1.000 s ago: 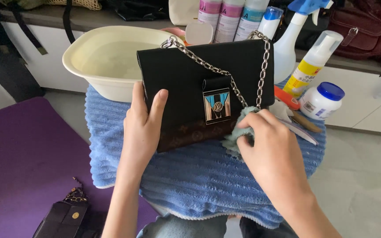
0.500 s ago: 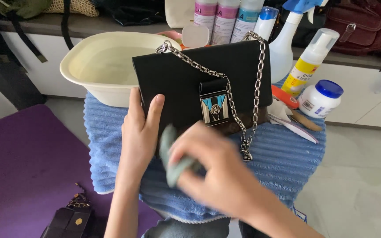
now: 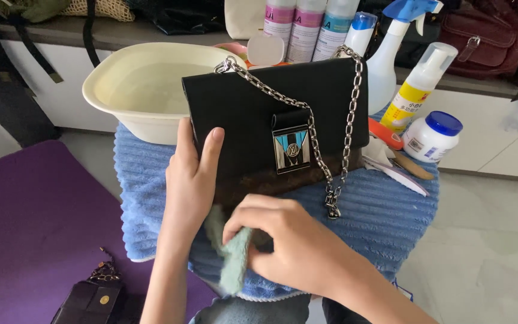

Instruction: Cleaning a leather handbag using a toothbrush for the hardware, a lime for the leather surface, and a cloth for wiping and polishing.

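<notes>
A black handbag [image 3: 253, 114] with a silver chain [image 3: 349, 114] and a blue-striped metal clasp [image 3: 291, 148] stands upright on a blue ribbed towel [image 3: 385, 210]. My left hand [image 3: 190, 180] lies flat on the bag's left front, fingers apart, steadying it. My right hand [image 3: 289, 246] grips a pale green cloth [image 3: 232, 261] and presses it against the bag's lower brown edge, partly hiding that edge.
A cream basin [image 3: 145, 90] with water sits behind the bag at left. Spray bottles [image 3: 391, 54], a foam pump bottle [image 3: 421, 84], a white jar with a blue lid [image 3: 431, 137] and brushes stand at right. A purple mat [image 3: 31, 228] and a small dark bag [image 3: 91, 300] lie lower left.
My right hand with the green cloth has moved from the bag's right side, near the clasp, down and left to its lower edge. The left hand stayed on the bag.
</notes>
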